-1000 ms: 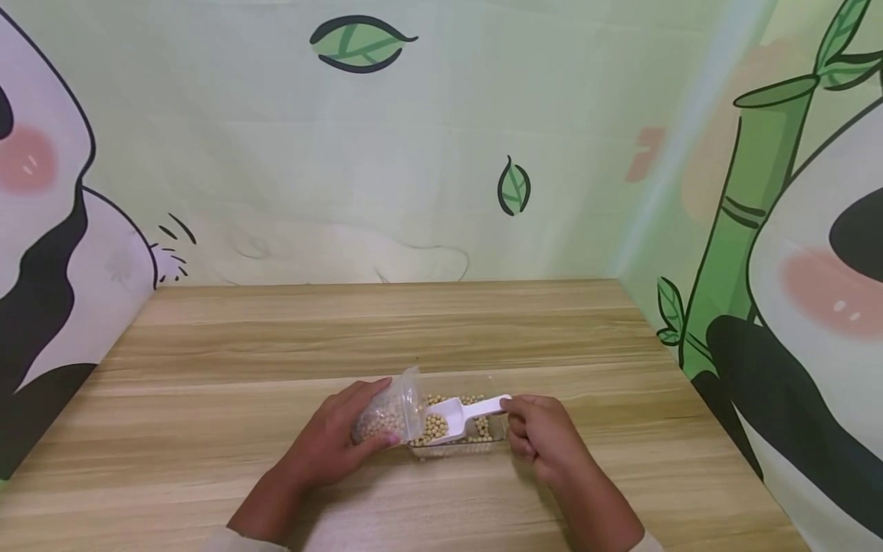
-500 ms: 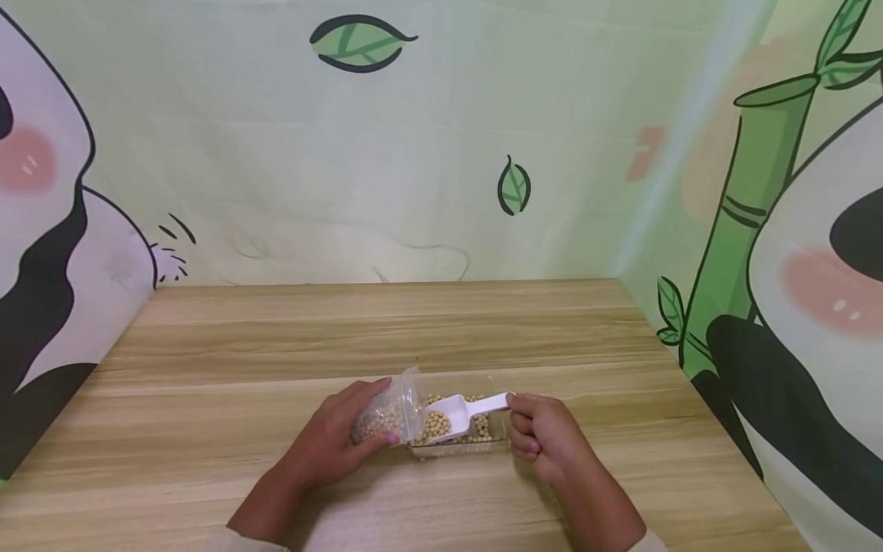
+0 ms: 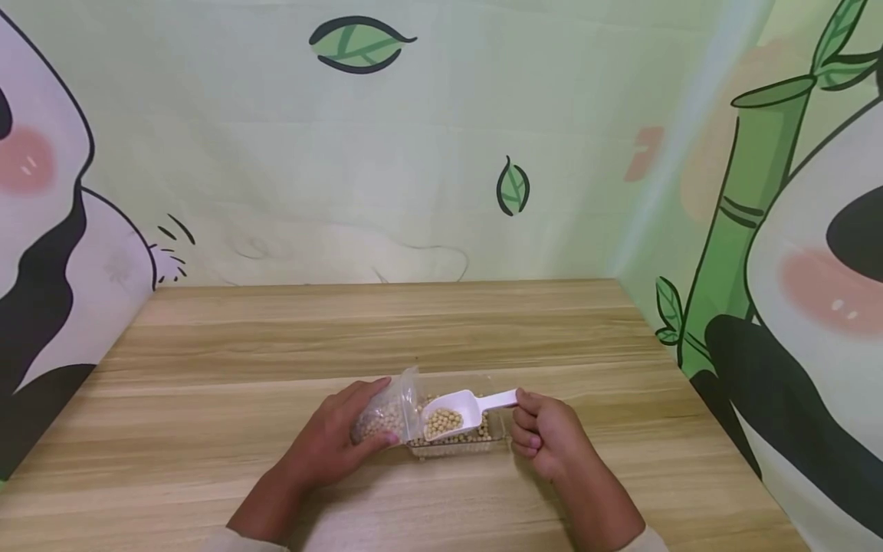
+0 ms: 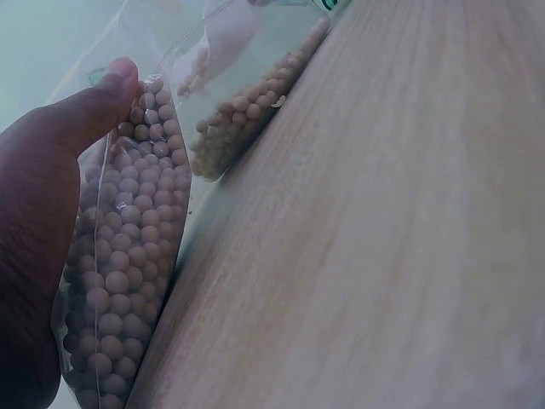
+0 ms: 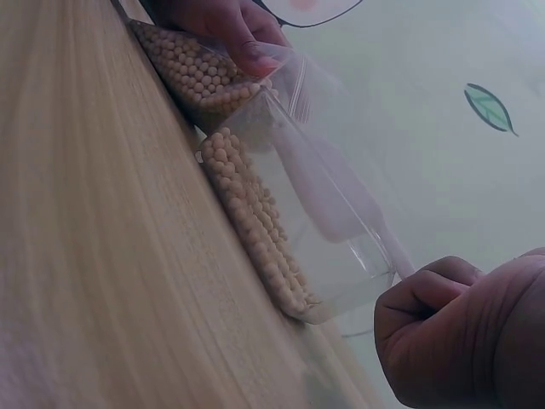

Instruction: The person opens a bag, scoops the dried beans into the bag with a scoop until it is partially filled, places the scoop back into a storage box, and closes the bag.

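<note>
My left hand (image 3: 345, 429) grips a clear plastic bag (image 4: 128, 247) of round beige beans, its mouth tilted toward a clear box (image 5: 341, 273). Beans (image 5: 247, 221) cover the bottom of that box, just right of the bag. With curled fingers my right hand (image 3: 552, 433) pinches the handle end of a white scoop (image 3: 469, 406). A small heap of beans (image 3: 443, 421) lies in the scoop, which slants over the box with its front at the bag's mouth. In the right wrist view the scoop shows blurred through the clear wall.
The bag and box stand on a wood-grain table (image 3: 331, 330). Behind it rises a pale green backdrop (image 3: 241, 153) with printed leaves. Printed pandas and bamboo (image 3: 752, 176) cover the sides.
My right hand has lifted the scoop slightly and drawn it a little to the right, with beans in it. The left hand and the bag have stayed in place.
</note>
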`<action>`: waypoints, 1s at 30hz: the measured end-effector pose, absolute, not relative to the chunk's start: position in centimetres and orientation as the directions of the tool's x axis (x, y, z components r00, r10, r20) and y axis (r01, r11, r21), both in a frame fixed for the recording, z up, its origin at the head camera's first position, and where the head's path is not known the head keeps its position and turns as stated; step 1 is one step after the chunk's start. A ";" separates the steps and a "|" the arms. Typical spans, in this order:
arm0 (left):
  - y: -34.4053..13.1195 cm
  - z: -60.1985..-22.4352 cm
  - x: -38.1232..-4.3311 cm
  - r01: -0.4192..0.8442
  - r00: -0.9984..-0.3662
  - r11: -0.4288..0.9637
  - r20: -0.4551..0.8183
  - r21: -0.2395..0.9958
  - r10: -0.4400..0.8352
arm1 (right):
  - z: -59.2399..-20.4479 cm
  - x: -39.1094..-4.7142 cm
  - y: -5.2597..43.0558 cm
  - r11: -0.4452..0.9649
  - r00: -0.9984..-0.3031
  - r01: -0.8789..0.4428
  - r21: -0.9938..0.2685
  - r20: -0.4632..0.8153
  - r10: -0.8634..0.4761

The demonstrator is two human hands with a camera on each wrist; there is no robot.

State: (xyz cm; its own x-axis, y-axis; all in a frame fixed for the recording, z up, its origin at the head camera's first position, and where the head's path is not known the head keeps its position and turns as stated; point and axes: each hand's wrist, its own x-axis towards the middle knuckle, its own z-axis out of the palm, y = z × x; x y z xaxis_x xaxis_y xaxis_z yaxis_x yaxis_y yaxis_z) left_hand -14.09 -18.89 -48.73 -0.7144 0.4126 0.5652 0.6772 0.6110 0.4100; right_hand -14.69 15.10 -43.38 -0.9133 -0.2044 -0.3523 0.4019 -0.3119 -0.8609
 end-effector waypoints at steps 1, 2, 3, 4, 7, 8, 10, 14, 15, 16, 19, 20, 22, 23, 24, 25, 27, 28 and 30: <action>-18.9 -48.7 -14.1 0.678 -0.714 0.610 0.565 0.410 0.413 | -43.4 -14.7 15.1 -0.321 -0.913 0.403 -0.857 -0.355 -0.199; -18.9 -48.7 -14.1 0.679 -0.713 0.609 0.566 0.411 0.413 | -43.5 -14.8 15.1 -0.329 -0.914 0.403 -0.854 -0.357 -0.191; -18.9 -48.7 -14.1 0.679 -0.713 0.608 0.567 0.411 0.413 | -43.5 -14.8 15.1 -0.339 -0.915 0.401 -0.851 -0.359 -0.182; -18.9 -48.7 -14.1 0.679 -0.713 0.609 0.566 0.411 0.413 | -43.5 -14.8 15.1 -0.348 -0.917 0.399 -0.849 -0.360 -0.172; -18.9 -48.7 -14.0 0.676 -0.716 0.610 0.563 0.413 0.412 | -43.6 -14.8 15.1 -0.375 -0.923 0.385 -0.843 -0.360 -0.139; -18.9 -48.7 -14.0 0.674 -0.718 0.611 0.562 0.415 0.411 | -43.6 -14.8 15.1 -0.387 -0.925 0.378 -0.841 -0.356 -0.130; -18.9 -48.7 -14.0 0.672 -0.721 0.612 0.559 0.417 0.410 | -43.5 -14.8 15.1 -0.408 -0.932 0.361 -0.839 -0.345 -0.116; -18.9 -48.8 -14.0 0.671 -0.721 0.611 0.559 0.419 0.409 | -43.3 -14.8 14.9 -0.465 -0.942 0.332 -0.821 -0.315 -0.116; -18.9 -48.8 -14.1 0.673 -0.719 0.610 0.561 0.418 0.410 | -43.2 -14.8 14.9 -0.474 -0.943 0.329 -0.816 -0.309 -0.124; -18.9 -48.8 -14.1 0.676 -0.717 0.608 0.564 0.416 0.410 | -43.1 -14.8 14.8 -0.480 -0.944 0.329 -0.813 -0.302 -0.134; -18.8 -48.9 -14.2 0.683 -0.710 0.603 0.570 0.413 0.414 | -42.9 -14.7 14.6 -0.482 -0.944 0.331 -0.811 -0.284 -0.171; -18.8 -48.9 -14.2 0.682 -0.711 0.603 0.569 0.415 0.414 | -42.8 -14.6 14.6 -0.480 -0.943 0.331 -0.812 -0.278 -0.181; -18.8 -48.8 -14.1 0.678 -0.716 0.604 0.564 0.419 0.412 | -42.7 -14.4 14.5 -0.468 -0.946 0.321 -0.823 -0.253 -0.204; -18.8 -48.8 -14.1 0.673 -0.721 0.607 0.559 0.423 0.410 | -42.6 -14.2 14.4 -0.462 -0.948 0.312 -0.830 -0.239 -0.211; -18.8 -48.8 -14.0 0.668 -0.726 0.611 0.554 0.425 0.407 | -42.6 -14.1 14.3 -0.454 -0.951 0.299 -0.839 -0.221 -0.219; -18.8 -48.7 -14.0 0.663 -0.730 0.614 0.550 0.428 0.405 | -42.5 -13.9 14.2 -0.447 -0.953 0.285 -0.848 -0.202 -0.224; -18.8 -48.7 -13.9 0.656 -0.736 0.620 0.543 0.429 0.403 | -42.5 -13.6 13.9 -0.425 -0.956 0.252 -0.870 -0.156 -0.247; -18.8 -48.7 -13.9 0.653 -0.740 0.624 0.540 0.430 0.402 | -42.5 -13.4 13.7 -0.415 -0.956 0.237 -0.878 -0.134 -0.261; -18.8 -48.7 -13.9 0.651 -0.742 0.627 0.536 0.429 0.403 | -42.6 -13.1 13.4 -0.400 -0.951 0.211 -0.892 -0.093 -0.294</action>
State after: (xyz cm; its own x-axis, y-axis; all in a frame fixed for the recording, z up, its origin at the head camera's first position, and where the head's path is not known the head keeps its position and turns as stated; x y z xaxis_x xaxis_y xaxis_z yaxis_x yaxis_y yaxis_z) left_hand -13.88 -18.77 -48.74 -0.7417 0.4027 0.5364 0.6505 0.6268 0.4288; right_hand -13.10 13.36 -42.59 -0.9514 -0.2937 -0.0929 0.2105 -0.3997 -0.8921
